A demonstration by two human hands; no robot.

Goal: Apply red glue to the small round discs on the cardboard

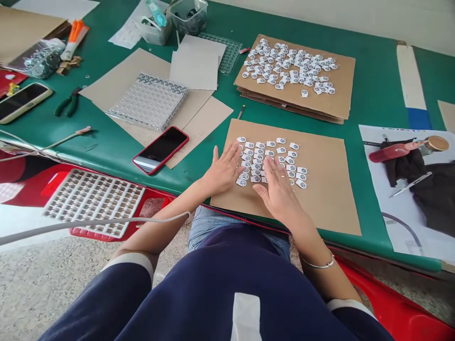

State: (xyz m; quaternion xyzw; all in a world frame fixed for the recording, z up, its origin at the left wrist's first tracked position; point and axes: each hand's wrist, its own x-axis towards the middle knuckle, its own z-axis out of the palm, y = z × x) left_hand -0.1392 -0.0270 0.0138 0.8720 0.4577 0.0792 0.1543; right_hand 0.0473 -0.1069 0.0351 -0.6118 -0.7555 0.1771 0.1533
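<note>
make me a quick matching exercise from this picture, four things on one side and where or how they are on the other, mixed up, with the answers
Things
1. left hand
2. right hand
3. red-cased phone
4. loosely scattered white tags

Place or state
A. on top of the cardboard stack
B. on the same arm as a silver bracelet
C. at the left side of the tags set out in rows
D. lying screen up near the front edge of the green table

Right pairs: 1-C, 2-B, 3-D, 4-A
</note>
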